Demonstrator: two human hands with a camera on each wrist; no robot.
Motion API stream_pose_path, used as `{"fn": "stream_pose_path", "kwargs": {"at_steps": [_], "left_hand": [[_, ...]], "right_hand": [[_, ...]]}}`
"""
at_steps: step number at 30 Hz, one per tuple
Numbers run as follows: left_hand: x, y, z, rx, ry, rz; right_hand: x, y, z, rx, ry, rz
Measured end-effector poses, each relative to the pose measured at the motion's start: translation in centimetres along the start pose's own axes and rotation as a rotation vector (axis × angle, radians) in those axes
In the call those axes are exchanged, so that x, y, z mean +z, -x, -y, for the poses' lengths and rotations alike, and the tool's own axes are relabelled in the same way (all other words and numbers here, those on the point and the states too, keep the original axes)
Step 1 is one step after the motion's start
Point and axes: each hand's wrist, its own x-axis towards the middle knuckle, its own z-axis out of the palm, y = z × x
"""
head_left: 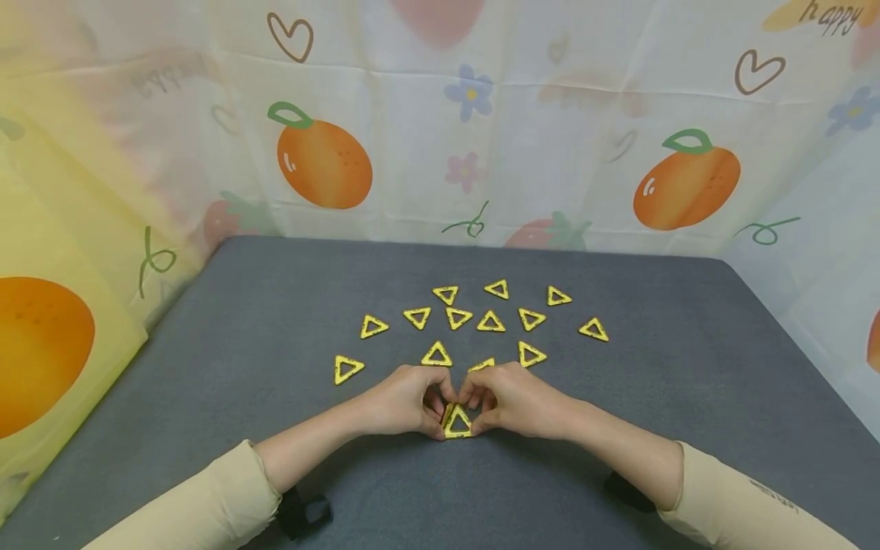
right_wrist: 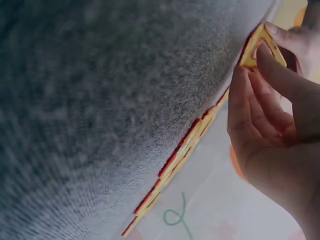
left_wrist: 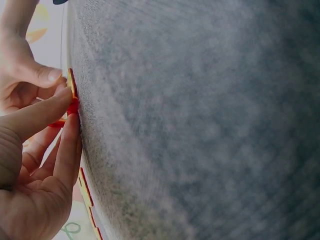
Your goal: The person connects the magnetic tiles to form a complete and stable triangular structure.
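At the near middle of the table, yellow triangular frame tiles [head_left: 457, 435] stand tilted together in a small upright shape. My left hand [head_left: 412, 401] pinches this shape from the left, thumb low and fingers behind. From the right, my right hand [head_left: 519, 401] pinches it with thumb and fingertips. Red edges show on the tiles [left_wrist: 71, 82] in the left wrist view. The right wrist view shows one tile [right_wrist: 248, 59] between the right thumb and fingers, with the left hand just beyond. The fingers hide how many tiles are joined.
Several loose yellow triangular tiles [head_left: 491, 328] lie flat and scattered beyond the hands on the dark grey table [head_left: 275, 290]. One tile [head_left: 483, 364] is partly covered by the right hand. A fruit-printed cloth [head_left: 426, 153] hangs behind the table and along its sides.
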Motion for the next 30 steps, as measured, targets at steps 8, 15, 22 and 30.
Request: {"fn": "stream_pose_path", "kwargs": {"at_steps": [8, 15, 22, 30], "left_hand": [[0.0, -0.2, 0.0, 0.011, 0.011, 0.010], [-0.1, -0.2, 0.1, 0.000, 0.015, 0.009], [-0.2, -0.2, 0.2, -0.001, 0.016, 0.014], [-0.2, -0.1, 0.2, -0.015, 0.023, 0.028]], "right_hand": [[-2.4, 0.5, -0.8, 0.089, -0.001, -0.112], [-4.5, 0.6, -2.2, 0.141, 0.036, -0.159], [-5.9, 0.3, -3.2, 0.197, 0.060, -0.173], [-5.5, -0.5, -4.2, 0.209, 0.036, -0.111]]}}
